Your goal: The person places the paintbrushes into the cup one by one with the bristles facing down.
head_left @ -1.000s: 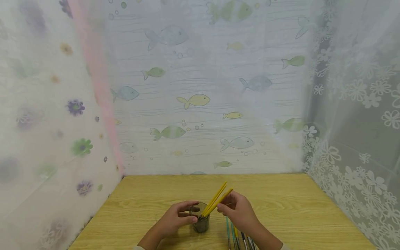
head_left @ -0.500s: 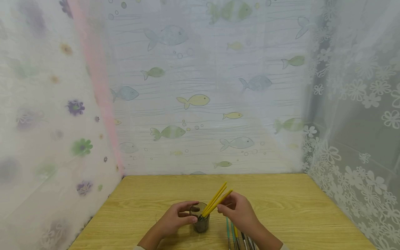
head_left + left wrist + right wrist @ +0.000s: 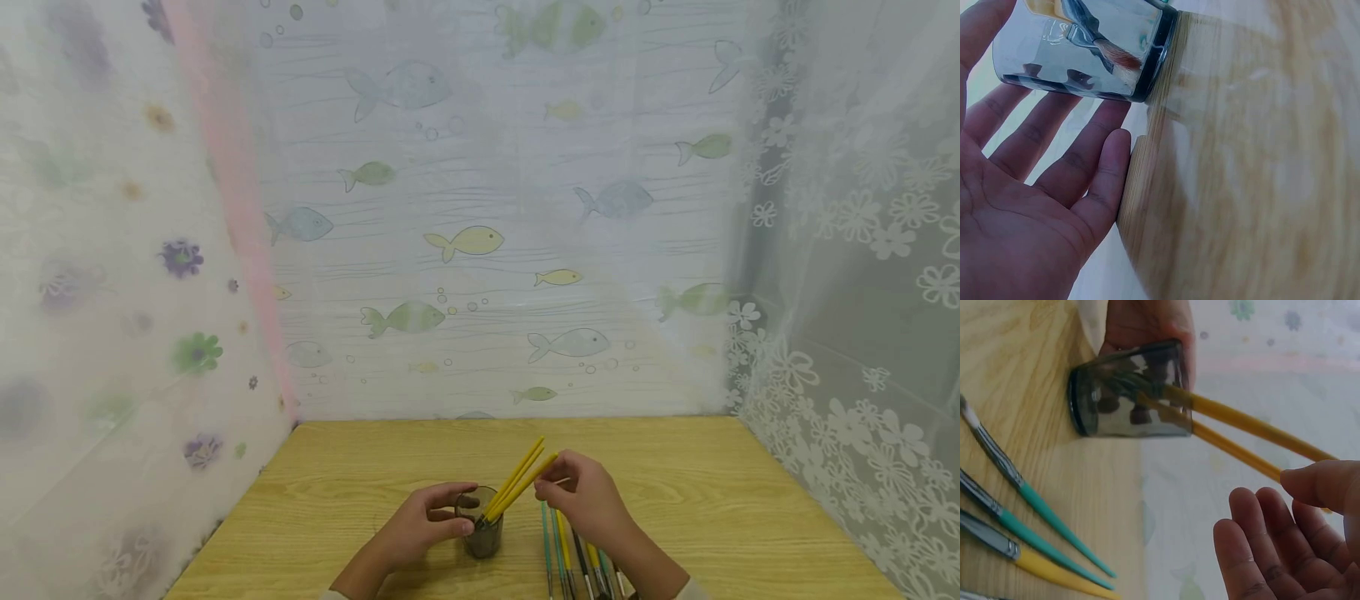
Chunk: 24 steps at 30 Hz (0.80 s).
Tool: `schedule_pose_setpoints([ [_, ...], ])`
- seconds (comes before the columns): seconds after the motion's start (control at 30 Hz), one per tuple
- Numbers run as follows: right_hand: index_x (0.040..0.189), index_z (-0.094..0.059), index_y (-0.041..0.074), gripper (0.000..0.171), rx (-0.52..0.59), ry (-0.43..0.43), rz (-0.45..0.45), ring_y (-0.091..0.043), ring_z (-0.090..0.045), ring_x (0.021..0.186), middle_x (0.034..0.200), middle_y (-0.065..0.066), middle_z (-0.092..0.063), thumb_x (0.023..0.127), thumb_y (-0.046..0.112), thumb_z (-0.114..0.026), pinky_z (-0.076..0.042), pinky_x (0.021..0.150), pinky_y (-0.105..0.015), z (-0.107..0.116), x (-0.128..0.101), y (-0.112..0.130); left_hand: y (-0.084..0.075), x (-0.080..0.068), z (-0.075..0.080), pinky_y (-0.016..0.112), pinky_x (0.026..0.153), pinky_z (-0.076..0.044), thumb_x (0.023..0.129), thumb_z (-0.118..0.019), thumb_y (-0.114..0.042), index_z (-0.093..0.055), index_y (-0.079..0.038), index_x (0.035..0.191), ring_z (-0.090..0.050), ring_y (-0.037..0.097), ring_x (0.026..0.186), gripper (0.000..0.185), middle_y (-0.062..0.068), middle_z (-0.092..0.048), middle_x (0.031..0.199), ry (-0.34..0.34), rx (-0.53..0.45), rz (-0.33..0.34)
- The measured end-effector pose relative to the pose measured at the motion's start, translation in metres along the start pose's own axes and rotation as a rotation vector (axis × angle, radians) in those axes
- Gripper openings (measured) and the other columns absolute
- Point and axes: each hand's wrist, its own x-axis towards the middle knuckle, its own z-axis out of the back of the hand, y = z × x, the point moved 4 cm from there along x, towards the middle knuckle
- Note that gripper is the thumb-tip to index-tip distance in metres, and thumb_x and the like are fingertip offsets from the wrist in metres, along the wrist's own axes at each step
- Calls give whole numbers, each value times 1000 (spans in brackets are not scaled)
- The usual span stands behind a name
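A smoky, see-through glass (image 3: 482,546) stands on the table, and my left hand (image 3: 416,527) grips it with thumb and fingers round its side. Yellow-handled paintbrushes (image 3: 513,479) lean to the right out of it, bristles down. In the left wrist view, reddish bristles (image 3: 1119,55) show through the glass wall. My right hand (image 3: 588,500) is beside the upper end of the nearest brush handle (image 3: 1235,450). Its fingers are loosely bent, with the thumb (image 3: 1319,481) overlapping the handle in the right wrist view.
Several more paintbrushes with teal, yellow and dark handles (image 3: 564,542) lie side by side on the wooden table (image 3: 360,454), partly under my right forearm. A fish-print curtain (image 3: 480,333) hangs behind the table, with flowered sheets at both sides.
My right hand has shifted slightly right along the brush handle, showing more of the brushes on the table. The brushes in the glass and my left hand stay where they were.
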Motion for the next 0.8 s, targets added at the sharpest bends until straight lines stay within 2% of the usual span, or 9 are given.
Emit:
schedule_pose_setpoints([
  [0.13,107,-67,5,20,-12,-33,-19,-20,-74,87,102,-8,-73,97,20,-75,-63,78,-42,5,2,-4,1,0,0,34,95,-59,102,-69,-26,-53,-15,152,-63,33,127,54,20,-61,143,2,-1,-6],
  [0.33,110,-67,1,23,-5,-63,-31,-26,-75,90,104,-9,-73,96,18,-75,-63,75,-39,12,3,-7,1,0,1,35,96,-59,102,-69,-27,-53,-15,152,-62,34,128,54,21,-60,144,5,5,-5],
  [0.5,111,-67,1,22,-24,-83,-30,-24,-74,88,104,-10,-72,97,16,-74,-63,73,-39,19,5,-11,0,0,1,36,97,-58,102,-68,-28,-53,-17,152,-61,35,129,53,20,-60,144,8,6,2],
  [0.8,109,-69,5,17,-54,-148,-77,-29,-75,91,101,-7,-73,96,14,-75,-63,76,-40,31,8,-22,1,0,2,39,100,-57,102,-69,-28,-55,-19,151,-60,36,131,52,18,-61,144,6,20,-2],
])
